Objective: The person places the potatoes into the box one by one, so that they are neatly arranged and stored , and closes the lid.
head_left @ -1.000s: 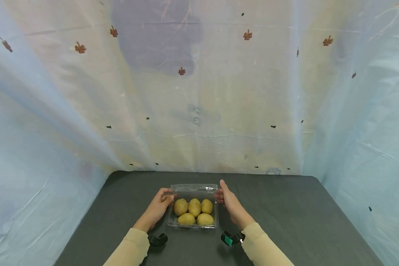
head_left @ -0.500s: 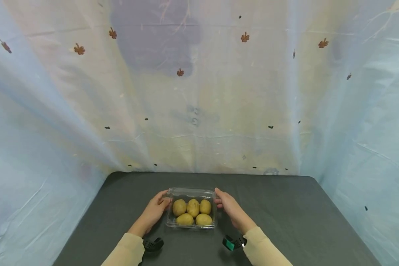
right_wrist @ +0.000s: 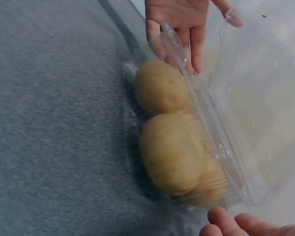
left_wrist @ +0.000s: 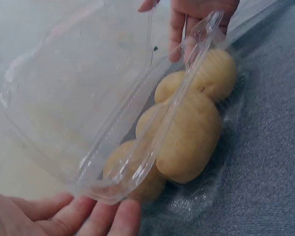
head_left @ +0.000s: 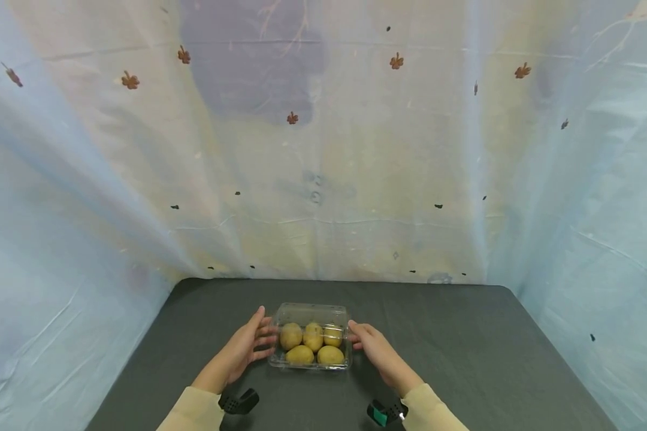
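A clear plastic clamshell box (head_left: pixel 308 366) with several yellow-brown potatoes (head_left: pixel 300 355) in it sits on the dark table. Its hinged lid (head_left: pixel 311 312) leans partway down over the tray, its front edge above the back potatoes. At the box's left side is my left hand (head_left: pixel 239 347), fingers extended along the wall and thumb pointing up. My right hand (head_left: pixel 380 353) lies by the right side, fingertips close to the wall and thumb near the lid's corner. In the right wrist view, the left thumb (right_wrist: pixel 233 18) meets the lid's corner.
A dark grey cloth (head_left: pixel 442 335) covers the table. Pale printed curtains (head_left: pixel 323 155) hang behind it and at both sides. Black straps (head_left: pixel 239 401) sit at the wrists, below beige sleeves.
The lid has swung from nearly upright at the back to lean forward over the potatoes. Both hands have come slightly nearer to me, and the left fingers have straightened.
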A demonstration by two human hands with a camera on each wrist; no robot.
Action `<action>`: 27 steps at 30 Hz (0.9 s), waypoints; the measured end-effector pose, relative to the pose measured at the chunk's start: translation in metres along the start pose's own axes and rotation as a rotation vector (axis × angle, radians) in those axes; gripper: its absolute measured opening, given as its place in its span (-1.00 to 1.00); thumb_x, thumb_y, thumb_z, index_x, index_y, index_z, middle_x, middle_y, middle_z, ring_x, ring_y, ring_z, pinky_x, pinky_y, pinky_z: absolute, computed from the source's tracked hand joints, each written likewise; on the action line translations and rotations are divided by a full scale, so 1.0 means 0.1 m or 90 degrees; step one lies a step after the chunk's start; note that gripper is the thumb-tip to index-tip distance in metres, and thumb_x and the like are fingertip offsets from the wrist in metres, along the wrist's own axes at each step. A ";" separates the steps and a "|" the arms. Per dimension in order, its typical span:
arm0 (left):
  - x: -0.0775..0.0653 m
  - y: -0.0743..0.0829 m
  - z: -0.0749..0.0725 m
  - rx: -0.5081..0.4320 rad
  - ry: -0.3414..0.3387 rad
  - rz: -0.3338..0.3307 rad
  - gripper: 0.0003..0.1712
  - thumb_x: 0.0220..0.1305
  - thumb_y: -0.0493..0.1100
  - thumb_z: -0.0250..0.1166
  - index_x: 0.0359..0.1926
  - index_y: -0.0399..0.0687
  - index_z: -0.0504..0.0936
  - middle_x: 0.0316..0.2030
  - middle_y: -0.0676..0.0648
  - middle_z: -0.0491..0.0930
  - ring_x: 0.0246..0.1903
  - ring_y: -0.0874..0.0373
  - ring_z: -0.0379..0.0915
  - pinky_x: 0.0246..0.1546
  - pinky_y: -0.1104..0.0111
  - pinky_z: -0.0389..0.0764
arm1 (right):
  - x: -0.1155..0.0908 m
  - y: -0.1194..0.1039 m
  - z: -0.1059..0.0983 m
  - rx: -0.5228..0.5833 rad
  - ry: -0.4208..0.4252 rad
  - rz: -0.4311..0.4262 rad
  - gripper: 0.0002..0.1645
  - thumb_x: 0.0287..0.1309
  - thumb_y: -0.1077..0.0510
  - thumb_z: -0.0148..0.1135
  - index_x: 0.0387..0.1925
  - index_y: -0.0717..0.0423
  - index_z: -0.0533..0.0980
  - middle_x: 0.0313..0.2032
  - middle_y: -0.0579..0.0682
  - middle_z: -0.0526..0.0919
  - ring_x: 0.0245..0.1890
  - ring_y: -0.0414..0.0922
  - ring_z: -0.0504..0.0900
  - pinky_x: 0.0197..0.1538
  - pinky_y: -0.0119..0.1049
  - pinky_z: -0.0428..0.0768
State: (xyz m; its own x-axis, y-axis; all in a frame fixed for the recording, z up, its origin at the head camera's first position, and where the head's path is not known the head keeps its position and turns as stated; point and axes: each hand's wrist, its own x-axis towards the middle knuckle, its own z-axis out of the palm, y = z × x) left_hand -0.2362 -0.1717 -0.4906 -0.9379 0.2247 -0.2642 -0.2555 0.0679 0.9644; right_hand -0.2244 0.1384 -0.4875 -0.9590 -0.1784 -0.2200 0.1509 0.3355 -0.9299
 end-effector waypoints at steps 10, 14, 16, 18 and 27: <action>-0.13 -0.01 0.09 0.046 0.029 -0.021 0.19 0.23 0.57 -0.13 0.34 -0.48 0.16 0.18 -0.35 0.36 0.13 -0.19 0.36 -0.04 0.08 0.58 | -0.11 0.02 0.02 -0.007 -0.006 -0.022 -0.09 0.26 -0.46 -0.06 0.21 0.24 0.39 -0.02 0.08 0.58 -0.01 0.02 0.52 0.10 0.13 0.41; -0.18 -0.02 0.12 0.059 0.027 -0.024 0.09 0.32 0.49 -0.12 0.32 -0.50 0.19 0.15 -0.36 0.35 0.10 -0.18 0.36 -0.03 0.07 0.58 | -0.15 0.04 0.04 -0.012 -0.001 -0.029 -0.16 0.29 -0.41 -0.04 0.19 0.23 0.42 -0.05 0.04 0.60 -0.03 0.00 0.53 0.07 0.10 0.43; -0.21 -0.05 0.13 0.068 0.023 -0.023 0.02 0.36 0.43 -0.11 0.29 -0.49 0.22 0.13 -0.35 0.34 0.07 -0.15 0.37 -0.03 0.06 0.57 | -0.17 0.06 0.05 -0.014 -0.001 -0.033 -0.21 0.32 -0.37 -0.03 0.17 0.23 0.43 -0.07 0.03 0.60 -0.04 0.01 0.53 0.05 0.09 0.44; -0.24 -0.08 0.14 0.071 0.021 -0.026 -0.03 0.37 0.41 -0.08 0.24 -0.49 0.26 0.08 -0.34 0.35 0.02 -0.12 0.38 -0.04 0.05 0.57 | -0.19 0.07 0.06 -0.017 -0.005 -0.033 -0.28 0.36 -0.30 -0.03 0.16 0.23 0.44 -0.08 0.01 0.60 -0.05 0.00 0.53 0.03 0.07 0.44; -0.30 -0.22 0.17 0.078 0.031 -0.003 -0.09 0.41 0.34 -0.06 0.22 -0.51 0.27 0.06 -0.32 0.36 -0.02 -0.09 0.43 -0.09 0.09 0.61 | -0.26 0.11 0.08 -0.024 -0.012 -0.046 -0.40 0.38 -0.18 0.04 0.13 0.26 0.45 -0.08 0.02 0.60 -0.09 -0.04 0.55 -0.05 -0.04 0.49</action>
State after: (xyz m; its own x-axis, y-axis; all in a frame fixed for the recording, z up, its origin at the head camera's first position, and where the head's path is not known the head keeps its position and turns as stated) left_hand -0.1981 -0.1632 -0.5039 -0.9477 0.1775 -0.2652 -0.2319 0.1876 0.9545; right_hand -0.1962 0.1388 -0.4941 -0.9622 -0.2210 -0.1590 0.0723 0.3556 -0.9318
